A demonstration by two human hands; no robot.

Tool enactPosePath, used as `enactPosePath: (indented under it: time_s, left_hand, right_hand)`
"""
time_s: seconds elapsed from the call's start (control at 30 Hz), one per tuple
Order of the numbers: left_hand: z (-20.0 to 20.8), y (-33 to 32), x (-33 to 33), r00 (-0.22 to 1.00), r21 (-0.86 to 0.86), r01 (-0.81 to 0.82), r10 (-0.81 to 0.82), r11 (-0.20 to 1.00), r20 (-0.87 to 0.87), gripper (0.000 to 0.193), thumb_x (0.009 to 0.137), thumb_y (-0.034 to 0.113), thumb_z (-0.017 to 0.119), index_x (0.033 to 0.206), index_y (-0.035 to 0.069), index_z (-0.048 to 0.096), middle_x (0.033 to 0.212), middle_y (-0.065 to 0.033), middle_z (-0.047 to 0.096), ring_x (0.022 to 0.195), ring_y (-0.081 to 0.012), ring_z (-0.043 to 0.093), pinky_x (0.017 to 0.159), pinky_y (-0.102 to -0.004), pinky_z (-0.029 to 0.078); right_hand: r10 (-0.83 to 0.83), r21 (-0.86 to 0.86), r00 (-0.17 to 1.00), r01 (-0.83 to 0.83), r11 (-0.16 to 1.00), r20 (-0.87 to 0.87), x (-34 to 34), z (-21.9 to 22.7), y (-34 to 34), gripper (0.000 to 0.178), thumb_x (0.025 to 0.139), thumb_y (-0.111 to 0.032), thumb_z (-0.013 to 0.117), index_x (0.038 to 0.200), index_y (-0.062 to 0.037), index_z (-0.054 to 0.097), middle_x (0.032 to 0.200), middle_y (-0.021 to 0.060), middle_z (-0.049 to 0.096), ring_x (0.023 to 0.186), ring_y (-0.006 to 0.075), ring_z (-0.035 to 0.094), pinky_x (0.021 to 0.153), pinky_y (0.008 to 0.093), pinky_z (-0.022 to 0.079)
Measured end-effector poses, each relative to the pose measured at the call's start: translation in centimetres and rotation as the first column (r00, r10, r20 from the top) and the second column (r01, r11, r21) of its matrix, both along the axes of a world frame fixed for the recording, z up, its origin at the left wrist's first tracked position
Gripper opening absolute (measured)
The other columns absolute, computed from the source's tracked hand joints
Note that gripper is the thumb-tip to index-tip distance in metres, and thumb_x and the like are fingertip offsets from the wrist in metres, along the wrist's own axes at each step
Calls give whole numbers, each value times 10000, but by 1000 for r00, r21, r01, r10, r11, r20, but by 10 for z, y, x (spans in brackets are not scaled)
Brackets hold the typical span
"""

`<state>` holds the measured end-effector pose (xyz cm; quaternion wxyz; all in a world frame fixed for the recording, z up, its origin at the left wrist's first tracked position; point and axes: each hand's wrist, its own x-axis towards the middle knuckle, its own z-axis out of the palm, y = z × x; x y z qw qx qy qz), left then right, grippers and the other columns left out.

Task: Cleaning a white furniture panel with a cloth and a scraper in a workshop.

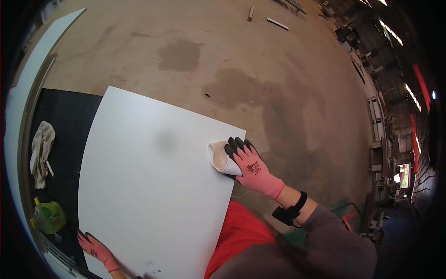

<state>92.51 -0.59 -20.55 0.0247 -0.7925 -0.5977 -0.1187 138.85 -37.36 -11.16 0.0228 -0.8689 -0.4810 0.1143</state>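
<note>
A large white panel (153, 176) lies over a black work surface. My right hand (254, 169), in a pink glove with black fingertips, holds a folded off-white cloth (218, 160) against the panel near its far right corner. The fingers are bent over the cloth, and the palm side is hidden. At the panel's lower left edge rests my left hand (96, 251), gloved the same way. Its fingers look stretched out across the edge, with no object seen in them.
On the black work surface (62, 121) at left lie a crumpled whitish cloth (42, 151) and a greenish-yellow plastic container (50, 217) with a yellow cap. A long white board (23, 107) runs along the far left. Two short strips (278, 24) lie on the stained concrete floor (320, 102).
</note>
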Motion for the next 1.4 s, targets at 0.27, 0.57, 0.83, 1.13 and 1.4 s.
enactPosePath:
  time_s: [0.27, 0.57, 0.83, 1.13, 1.4]
  left_hand:
    - [-2, -3, 2, 1000, -23, 3, -2, 1000, 15, 470, 960, 265, 405, 1340, -10, 380, 1343, -232, 394, 1246, -366, 357, 1048, -430, 270]
    - [8, -7, 13, 994, -77, 25, -17, 997, 106, 450, 969, 225, 390, 1343, -24, 368, 1377, -207, 368, 1276, -334, 345, 1070, -410, 262]
    - [-4, 5, -10, 997, -5, 39, -39, 999, 72, 445, 970, 207, 386, 1338, -42, 372, 1375, -220, 379, 1275, -335, 358, 1073, -400, 270]
    - [5, -4, 5, 998, -37, 27, -25, 999, 50, 456, 977, 210, 376, 1321, -89, 364, 1376, -239, 374, 1272, -336, 366, 1076, -382, 273]
    - [10, -7, -3, 988, -101, -33, 47, 994, 149, 434, 970, 179, 382, 1335, -55, 360, 1382, -214, 362, 1270, -314, 360, 1081, -376, 261]
  right_hand:
    - [194, 254, 979, -202, 946, 55, 65, -28, 135, 637, 839, -357, 575, 1326, -5, 362, 1363, 174, 377, 1325, 319, 278, 1121, 417, 176]
    - [480, 379, 877, -454, 807, 27, 97, -41, 156, 594, 789, -308, 630, 1273, -15, 450, 1365, 168, 405, 1316, 305, 308, 1123, 468, 155]
    - [252, -49, 951, -264, 963, -179, 84, 6, -24, 647, 667, -207, 696, 1253, -62, 461, 1291, 115, 445, 1250, 299, 380, 1095, 500, 224]
    - [272, -27, 933, -287, 958, -236, 84, -1, -15, 615, 622, -181, 727, 1184, -78, 500, 1085, 64, 499, 1041, 241, 490, 1078, 477, 263]
    - [303, -69, 919, -330, 941, -254, 87, 7, -4, 589, 608, -235, 736, 1129, -52, 532, 1135, 91, 504, 1094, 290, 467, 1048, 500, 280]
